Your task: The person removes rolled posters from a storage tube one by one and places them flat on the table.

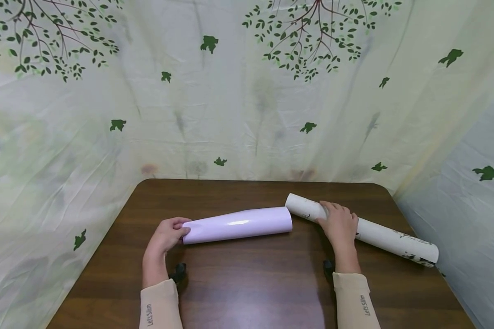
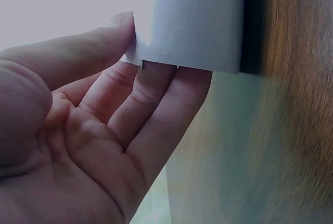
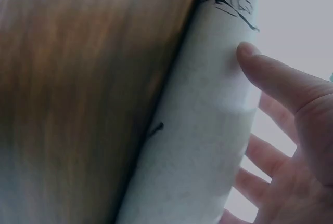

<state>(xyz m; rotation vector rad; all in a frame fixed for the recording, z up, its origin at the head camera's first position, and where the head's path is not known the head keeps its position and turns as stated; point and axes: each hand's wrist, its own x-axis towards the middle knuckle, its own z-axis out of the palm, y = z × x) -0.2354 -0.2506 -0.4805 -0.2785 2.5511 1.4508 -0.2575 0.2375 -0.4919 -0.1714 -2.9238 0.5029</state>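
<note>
A glossy lilac roll point(image 1: 238, 225) point(image 2: 197, 21) lies across the middle of the brown table point(image 1: 247, 292). My left hand point(image 1: 169, 233) point(image 2: 130, 78) holds its left end, thumb on the top edge and fingers behind it. A white roll with dark printed marks point(image 1: 395, 240) point(image 3: 203, 130) lies slanted to the right, its left end close to the lilac roll's right end. My right hand point(image 1: 339, 221) point(image 3: 260, 104) lies over this roll near its left end, thumb on the near side, fingers wrapped over the far side.
A pale cloth printed with green leaves and branches point(image 1: 247, 91) hangs behind and on both sides of the table. The white roll's right end point(image 1: 430, 256) reaches near the table's right edge. Bare wood stretches in front of both rolls.
</note>
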